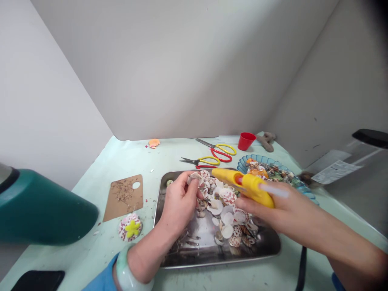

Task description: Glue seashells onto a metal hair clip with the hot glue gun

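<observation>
Head view: the left hand pinched a shell; the right hand gripped a glue gun, its nozzle pointing left, near that shell.

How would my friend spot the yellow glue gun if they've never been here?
Find the big metal tray on the table. Over its right side, the person's right hand grips the yellow glue gun, pointing left. Unlike the thin, partly yellow scissors behind the tray, it's chunky, with a whitish stick poking from its back.
</observation>
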`<state>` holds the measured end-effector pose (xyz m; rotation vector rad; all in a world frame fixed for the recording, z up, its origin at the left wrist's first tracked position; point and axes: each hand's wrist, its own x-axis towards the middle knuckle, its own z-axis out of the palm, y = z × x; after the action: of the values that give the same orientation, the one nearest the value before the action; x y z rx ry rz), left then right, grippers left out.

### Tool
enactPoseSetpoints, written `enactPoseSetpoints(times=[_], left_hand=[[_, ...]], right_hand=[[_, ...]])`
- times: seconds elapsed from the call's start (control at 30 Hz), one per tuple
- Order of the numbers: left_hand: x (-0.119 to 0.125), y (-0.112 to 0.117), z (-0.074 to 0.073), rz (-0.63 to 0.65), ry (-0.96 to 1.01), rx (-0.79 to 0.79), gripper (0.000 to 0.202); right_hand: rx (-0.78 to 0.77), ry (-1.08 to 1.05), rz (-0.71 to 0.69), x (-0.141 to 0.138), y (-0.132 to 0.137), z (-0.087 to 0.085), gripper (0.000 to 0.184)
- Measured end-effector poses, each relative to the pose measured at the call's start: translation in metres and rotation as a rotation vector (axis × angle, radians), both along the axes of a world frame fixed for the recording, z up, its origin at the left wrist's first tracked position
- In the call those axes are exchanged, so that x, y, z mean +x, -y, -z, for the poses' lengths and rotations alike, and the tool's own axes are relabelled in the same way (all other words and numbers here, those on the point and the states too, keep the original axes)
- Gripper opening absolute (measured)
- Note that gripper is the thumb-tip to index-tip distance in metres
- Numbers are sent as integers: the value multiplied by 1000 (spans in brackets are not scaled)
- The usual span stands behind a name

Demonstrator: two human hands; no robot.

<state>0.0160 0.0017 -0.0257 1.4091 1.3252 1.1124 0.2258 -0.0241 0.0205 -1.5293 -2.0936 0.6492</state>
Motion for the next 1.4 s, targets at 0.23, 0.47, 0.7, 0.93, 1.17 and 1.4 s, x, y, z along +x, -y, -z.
enactPoseSetpoints(times=[0.23,0.47,0.7,0.93,1.17,1.4], left_hand=[[2,-1,-3,2,133,-6,25],[3,3,-7,78,157,-48,25],[6,6,-11,175,117,-84,25],[9,11,-8,255,139,-85,24],[13,14,-14,313,172,-137,23],[13,16,-14,350,171,-139,19]], right_hand=[[147,645,37,-18,-4,17,19],[139,648,-70,-12,-3,21,35],[294,243,19,-18,2,11,21],[442,2,11,-31,8,20,6],[535,47,-5,-34,7,27,8],[625,86,-44,-34,7,30,10]])
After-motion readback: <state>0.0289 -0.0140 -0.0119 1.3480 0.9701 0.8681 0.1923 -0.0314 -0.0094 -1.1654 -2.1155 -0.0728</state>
